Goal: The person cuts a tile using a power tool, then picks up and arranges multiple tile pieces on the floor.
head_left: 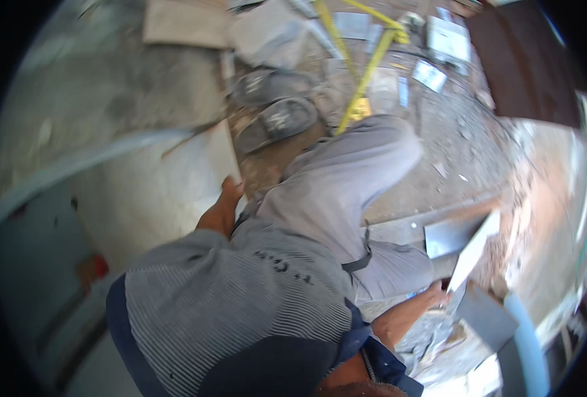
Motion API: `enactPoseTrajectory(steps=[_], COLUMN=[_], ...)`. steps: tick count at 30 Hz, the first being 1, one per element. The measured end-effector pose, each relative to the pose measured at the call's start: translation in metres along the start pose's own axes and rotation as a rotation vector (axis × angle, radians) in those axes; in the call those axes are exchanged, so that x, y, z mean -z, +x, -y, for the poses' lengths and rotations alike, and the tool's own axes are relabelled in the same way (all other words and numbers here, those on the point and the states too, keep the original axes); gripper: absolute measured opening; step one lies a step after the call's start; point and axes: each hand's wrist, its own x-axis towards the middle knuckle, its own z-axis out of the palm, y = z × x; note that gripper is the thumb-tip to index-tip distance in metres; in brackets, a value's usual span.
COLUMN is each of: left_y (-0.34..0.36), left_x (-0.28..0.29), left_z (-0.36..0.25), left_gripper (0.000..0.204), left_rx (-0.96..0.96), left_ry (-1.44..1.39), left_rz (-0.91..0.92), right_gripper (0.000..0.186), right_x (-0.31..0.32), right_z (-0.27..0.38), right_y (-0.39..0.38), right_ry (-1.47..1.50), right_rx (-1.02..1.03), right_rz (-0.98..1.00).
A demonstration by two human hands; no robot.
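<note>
My left hand (231,190) is at the edge of a large pale tile (191,175), its fingers closed on that edge. Part of the hand is blurred. Low on the right, my right hand (439,295) grips the lower end of a thin white tile piece (473,253), which slants up and away from me. Just beyond that piece, a grey tile piece (449,236) rests near a ledge. Another dark grey tile piece (487,314) lies to the right of my right hand.
A pair of dark sandals (280,122) lies past my knee. Yellow metal legs (373,69) stand beyond, among scattered tile offcuts (429,76). A brown sheet (525,63) is at far right. Reddish rubble (515,225) lines the right side. A light blue piece (528,344) stands at lower right.
</note>
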Motion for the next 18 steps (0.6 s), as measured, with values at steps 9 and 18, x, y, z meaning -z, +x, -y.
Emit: enactPoseTrajectory(steps=[9,18], left_y=[0.069,0.048], left_x=[0.044,0.100], left_z=[0.091,0.021], left_gripper=[0.024,0.023], left_rx=[-0.587,-0.072], left_ry=[0.218,-0.224], left_rz=[0.308,0.667], right_gripper=[0.039,0.053], right_x=[-0.015,-0.010], right_z=[-0.043,-0.033], right_y=[-0.055,-0.043], right_ry=[0.122,0.104], right_rx=[-0.041,0.033], right_rz=[0.034,0.128])
